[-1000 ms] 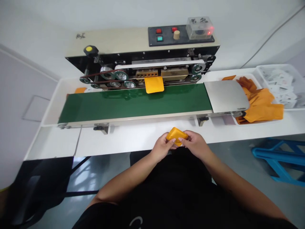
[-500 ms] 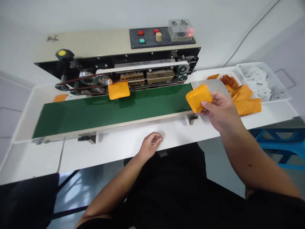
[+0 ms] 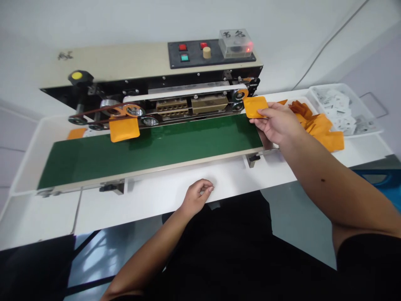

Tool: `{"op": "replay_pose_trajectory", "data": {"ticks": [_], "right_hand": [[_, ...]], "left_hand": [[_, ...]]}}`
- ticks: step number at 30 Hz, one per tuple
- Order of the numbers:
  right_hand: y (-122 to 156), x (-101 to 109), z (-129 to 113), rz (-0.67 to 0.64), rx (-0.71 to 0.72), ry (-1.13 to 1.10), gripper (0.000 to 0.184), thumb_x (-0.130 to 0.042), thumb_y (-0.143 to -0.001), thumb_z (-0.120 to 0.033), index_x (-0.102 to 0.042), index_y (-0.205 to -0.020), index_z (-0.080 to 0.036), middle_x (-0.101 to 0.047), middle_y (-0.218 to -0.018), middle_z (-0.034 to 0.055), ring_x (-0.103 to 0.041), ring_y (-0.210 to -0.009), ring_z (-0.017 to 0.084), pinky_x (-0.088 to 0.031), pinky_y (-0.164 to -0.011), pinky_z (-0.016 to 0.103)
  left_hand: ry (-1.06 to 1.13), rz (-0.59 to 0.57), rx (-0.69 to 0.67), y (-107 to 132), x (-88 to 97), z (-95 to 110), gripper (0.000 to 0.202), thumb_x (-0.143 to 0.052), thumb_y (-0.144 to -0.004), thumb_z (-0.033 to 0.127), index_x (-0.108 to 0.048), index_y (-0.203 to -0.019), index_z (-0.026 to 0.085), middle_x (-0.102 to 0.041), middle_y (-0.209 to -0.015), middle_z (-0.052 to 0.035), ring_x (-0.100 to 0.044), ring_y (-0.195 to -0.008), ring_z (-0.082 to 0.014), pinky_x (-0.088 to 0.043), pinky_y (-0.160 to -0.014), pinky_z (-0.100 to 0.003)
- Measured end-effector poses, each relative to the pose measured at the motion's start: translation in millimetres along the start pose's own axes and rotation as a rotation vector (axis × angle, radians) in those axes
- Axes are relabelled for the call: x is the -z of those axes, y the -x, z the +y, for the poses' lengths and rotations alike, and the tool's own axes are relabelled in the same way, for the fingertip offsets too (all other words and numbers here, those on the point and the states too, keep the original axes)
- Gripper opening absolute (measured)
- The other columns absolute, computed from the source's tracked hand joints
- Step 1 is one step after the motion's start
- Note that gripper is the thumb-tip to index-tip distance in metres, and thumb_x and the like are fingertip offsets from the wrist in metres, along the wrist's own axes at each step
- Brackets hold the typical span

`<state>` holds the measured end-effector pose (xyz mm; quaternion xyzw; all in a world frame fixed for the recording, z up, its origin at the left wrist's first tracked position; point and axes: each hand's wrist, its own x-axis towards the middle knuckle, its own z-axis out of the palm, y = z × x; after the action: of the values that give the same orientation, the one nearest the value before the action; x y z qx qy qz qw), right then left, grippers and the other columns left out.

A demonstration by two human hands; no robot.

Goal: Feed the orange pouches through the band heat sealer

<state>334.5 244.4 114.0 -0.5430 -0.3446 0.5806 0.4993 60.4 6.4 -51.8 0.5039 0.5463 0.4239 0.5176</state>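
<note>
My right hand point(image 3: 277, 124) grips an orange pouch point(image 3: 255, 106) and holds its top edge at the right-hand intake of the band sealer point(image 3: 156, 83), just above the green conveyor belt point(image 3: 150, 146). A second orange pouch point(image 3: 124, 128) hangs in the sealer's belts near the left end. My left hand point(image 3: 198, 195) rests on the white table's front edge point(image 3: 150, 196), fingers curled loosely with nothing in them.
A white tray holds a pile of orange pouches point(image 3: 322, 131) to the right of the conveyor. Beyond it stands a clear bin of small white packets point(image 3: 341, 110). Another orange pouch point(image 3: 76, 133) lies in the white tray at the far left. A control panel point(image 3: 203, 52) tops the sealer.
My right hand carried the orange pouch up and back to the sealer's right intake. The pouch in the sealer travelled further left. My left hand stayed at the table edge.
</note>
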Motion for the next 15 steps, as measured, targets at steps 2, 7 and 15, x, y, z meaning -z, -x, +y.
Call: {"op": "replay_pose_trajectory", "data": {"ticks": [2, 7, 15], "right_hand": [[-2.0, -6.3, 0.0, -0.001, -0.013, 0.013, 0.021, -0.071, -0.088, -0.004, -0.063, -0.096, -0.021, -0.076, -0.086, 0.0028, -0.077, -0.071, 0.015, -0.069, -0.064, 0.024], [0.1, -19.4, -2.5, 0.004, -0.048, 0.020, 0.018, -0.067, -0.092, -0.003, -0.063, -0.095, -0.021, -0.077, -0.086, 0.0039, -0.077, -0.069, 0.015, -0.067, -0.061, 0.022], [30.5, -7.9, 1.7, -0.096, -0.131, 0.029, 0.015, -0.082, -0.094, -0.020, -0.069, -0.100, -0.023, -0.081, -0.100, 0.0078, -0.084, -0.086, 0.022, -0.067, -0.063, 0.025]], "left_hand": [[-0.002, 0.000, -0.012, 0.3, -0.2, 0.0, 0.018, -0.080, -0.097, 0.041, -0.081, -0.101, 0.024, -0.082, -0.098, -0.0099, -0.076, -0.092, -0.0246, -0.060, -0.088, -0.035], [-0.024, -0.018, -0.022, 0.0, 0.3, -1.2, 0.024, -0.076, -0.100, 0.047, -0.079, -0.102, 0.023, -0.082, -0.099, -0.0101, -0.077, -0.092, -0.0241, -0.061, -0.088, -0.035], [-0.071, -0.052, -0.043, -1.0, 2.7, -1.6, 0.030, -0.069, -0.103, 0.050, -0.075, -0.102, 0.021, -0.080, -0.099, -0.0095, -0.077, -0.093, -0.0226, -0.061, -0.089, -0.035]]}}
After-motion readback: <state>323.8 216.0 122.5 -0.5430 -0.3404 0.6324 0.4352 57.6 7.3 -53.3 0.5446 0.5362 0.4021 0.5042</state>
